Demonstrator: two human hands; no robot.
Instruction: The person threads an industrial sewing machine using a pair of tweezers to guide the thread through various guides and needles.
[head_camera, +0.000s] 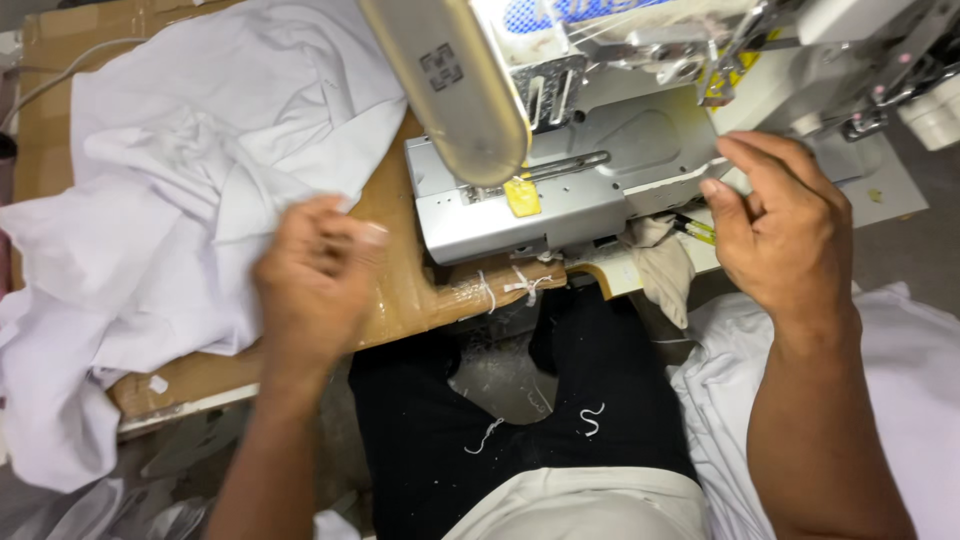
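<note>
Black-trousered lap (500, 430) nearest, flecked with white thread scraps. Far left, white fabric pile (170, 200) heaped over the cardboard-covered table (410, 290), its bulk running from upper right down to the lower left edge. Left hand (315, 280) blurred, fingers curled at the pile's right edge, appears to pinch cloth; grip unclear. Centre, sewing machine (560, 190), long axis left-right, beige arm slanting toward camera. Right hand (780, 230) half-closed, fingertips on the machine bed's right end, grasping nothing visible. More white cloth (900, 380) lies under the right forearm.
</note>
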